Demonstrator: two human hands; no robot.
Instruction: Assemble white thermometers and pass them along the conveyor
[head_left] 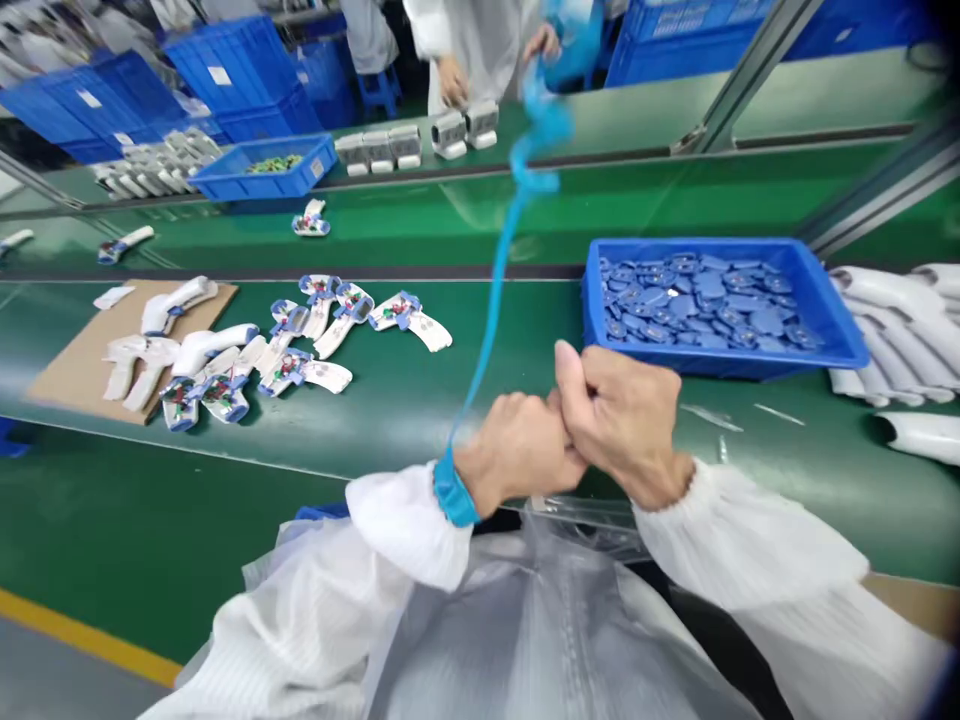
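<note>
Wrist strap, blue: where does it sit?

Around the left wrist, just past the white smock cuff. A blue coiled cord rises from it, blurred, up the middle of the frame.

And the hands?

Left hand and right hand are both closed narrow, touching each other at lower centre, right thumb raised. If anything is pinched between them, it's hidden; I can't tell.

What's nearest them?

A blue tray of flat blue parts, just beyond the right hand. White pistol-shaped plastic housings are piled at the right edge.

And to the left?

Opened housings with circuit boards lie on the green conveyor belt, some beside a cardboard sheet.

Anything in the way?

The cord crosses the far belt, rising to just beside a co-worker's hand at top centre. Blue crates stand at upper left.
</note>
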